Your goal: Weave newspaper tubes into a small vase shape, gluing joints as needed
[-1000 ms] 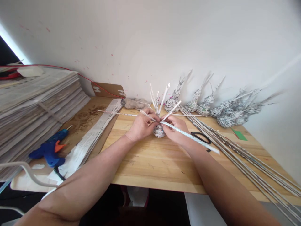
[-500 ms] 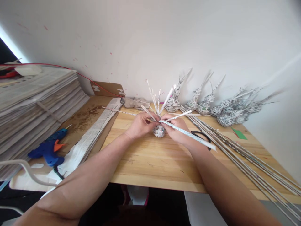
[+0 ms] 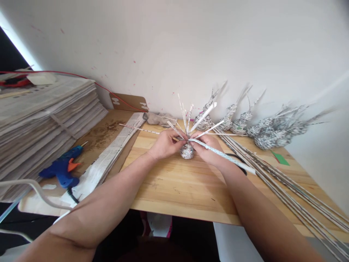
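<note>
A small round woven newspaper piece (image 3: 187,151) sits low over the table, with several rolled paper tubes fanning up and out from its top. My left hand (image 3: 167,143) is closed at its upper left side, thumb and fingers pinched by the base of the tubes. On the other side my right hand (image 3: 206,145) pinches at the same rim. A pale blue-patterned paper tube (image 3: 226,155) runs from between the fingertips across my right hand and forearm. The exact spot where the fingers meet the tubes is partly hidden.
Long paper tubes (image 3: 275,171) lie along the right, over black scissor-like handles (image 3: 238,160). Finished-looking woven figures (image 3: 242,122) stand by the wall. At left are a blue glue gun (image 3: 64,167), folded newspaper strips (image 3: 109,153) and a tall newspaper stack (image 3: 54,120).
The view has shifted slightly, so most things sit a little further right. The upright tubes lean more to the right, and both hands still pinch the woven piece.
</note>
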Demonstrator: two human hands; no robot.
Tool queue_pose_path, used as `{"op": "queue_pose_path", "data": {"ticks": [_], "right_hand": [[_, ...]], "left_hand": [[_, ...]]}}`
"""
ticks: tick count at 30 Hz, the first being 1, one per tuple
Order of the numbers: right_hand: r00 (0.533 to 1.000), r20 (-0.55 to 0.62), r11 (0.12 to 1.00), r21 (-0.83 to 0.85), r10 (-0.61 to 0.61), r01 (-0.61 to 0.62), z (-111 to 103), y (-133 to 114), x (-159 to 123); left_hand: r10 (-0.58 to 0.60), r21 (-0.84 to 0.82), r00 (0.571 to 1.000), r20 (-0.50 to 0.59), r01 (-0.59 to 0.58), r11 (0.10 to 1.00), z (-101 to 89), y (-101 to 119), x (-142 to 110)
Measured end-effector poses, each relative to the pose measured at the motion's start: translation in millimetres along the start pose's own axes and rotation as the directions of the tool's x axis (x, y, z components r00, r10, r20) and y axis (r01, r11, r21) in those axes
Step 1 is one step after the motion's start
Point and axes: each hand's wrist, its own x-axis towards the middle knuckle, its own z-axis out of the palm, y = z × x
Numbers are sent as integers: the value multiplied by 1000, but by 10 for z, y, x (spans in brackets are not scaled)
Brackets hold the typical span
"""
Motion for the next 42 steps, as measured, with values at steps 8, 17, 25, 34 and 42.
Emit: {"op": "queue_pose_path", "data": {"ticks": [8, 17, 25, 34, 42], "right_hand": [[999, 13, 999, -9, -47, 47, 8, 6, 2], [997, 27, 996, -45, -76, 77, -10, 37, 14], [999, 9, 999, -35, -31, 31, -10, 25, 30], [1000, 0, 998, -59, -11, 10, -60, 264, 33], [1000, -6, 972, 236, -5, 6, -9, 263, 85]], "left_hand": [[-45, -43, 999, -7, 45, 998, 8, 5, -2], [-26, -23, 999, 29, 26, 999, -10, -14, 14], [2, 23, 999, 35, -3, 1000, -23, 20, 27], [123, 56, 991, 50, -125, 991, -6, 3, 42], [89, 164, 994, 55, -97, 982, -20, 157, 87]]}}
